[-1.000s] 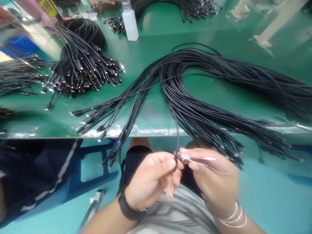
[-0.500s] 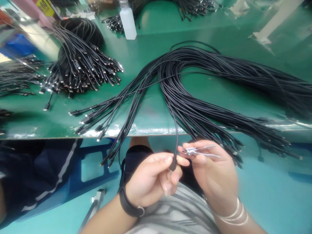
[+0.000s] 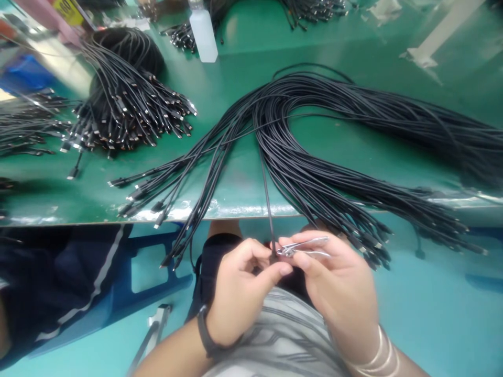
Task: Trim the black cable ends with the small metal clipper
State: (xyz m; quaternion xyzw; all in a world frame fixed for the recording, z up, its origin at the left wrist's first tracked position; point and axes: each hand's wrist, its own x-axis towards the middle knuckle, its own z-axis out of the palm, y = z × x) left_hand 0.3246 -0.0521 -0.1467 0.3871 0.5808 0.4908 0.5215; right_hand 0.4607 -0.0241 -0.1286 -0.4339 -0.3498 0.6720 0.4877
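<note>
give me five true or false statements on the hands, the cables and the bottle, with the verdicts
1. The right hand holds a small silver metal hand tool. True.
2. The left hand is open and touches nothing. False: it grips a thin black cable.
3. A white plastic bottle stands on the smooth green tabletop. True.
4. The black wristband is on the right wrist. False: the black wristband is on the left wrist.
5. Some ends of the curved bundle of black cables reach past the tabletop's front edge. True.

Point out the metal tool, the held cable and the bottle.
Metal tool [image 3: 308, 243], head view: on its upper arm.
Held cable [image 3: 268, 193], head view: on its cord, above the hands.
Bottle [image 3: 204, 37], head view: on its white body.
</note>
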